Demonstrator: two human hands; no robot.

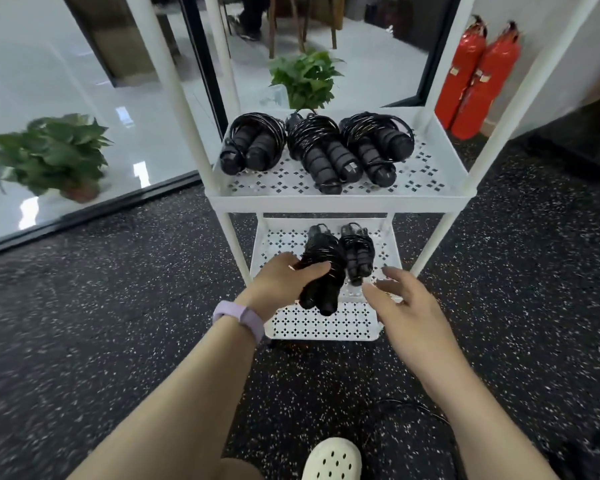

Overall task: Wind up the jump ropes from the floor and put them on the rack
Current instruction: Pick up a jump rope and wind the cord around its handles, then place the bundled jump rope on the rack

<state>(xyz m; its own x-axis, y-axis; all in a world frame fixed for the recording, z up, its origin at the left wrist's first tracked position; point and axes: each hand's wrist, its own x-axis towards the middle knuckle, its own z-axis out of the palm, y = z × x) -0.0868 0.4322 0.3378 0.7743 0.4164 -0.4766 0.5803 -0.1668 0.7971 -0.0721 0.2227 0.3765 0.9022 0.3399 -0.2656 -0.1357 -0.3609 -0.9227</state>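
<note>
wound black jump rope bundle (pixel 321 271) gripped in left hand (pixel 284 284), fingers and thumb curled round its middle, held over the lower shelf (pixel 326 323) of the white rack (pixel 340 199), handle ends pointing down toward the shelf's front. just beside it on the right, second wound bundle (pixel 357 254) lying on the same perforated shelf, close enough to look touching, though cannot tell for sure. right hand (pixel 402 299) spread and loose, fingers relaxed, holding nothing, hovering at the shelf's right front corner near the second bundle. lilac wristband (pixel 239 320) on the left wrist. above, on the upper shelf (pixel 430 174), three more wound bundles in a row: left one (pixel 253 143), middle one (pixel 321 150), right one (pixel 376 147), packed side by side. rack's front legs and the upper shelf's front lip framing the way in to the lower shelf. behind the rack, a leafy potted plant (pixel 305 77); to the left behind glass, another potted plant (pixel 49 154); to the right, two red fire extinguishers (pixel 475 77) against the wall. dark speckled floor (pixel 118 289) all around, a thin black rope (pixel 406 410) loose on it near a cream perforated shoe (pixel 331 460) at the bottom edge.
</note>
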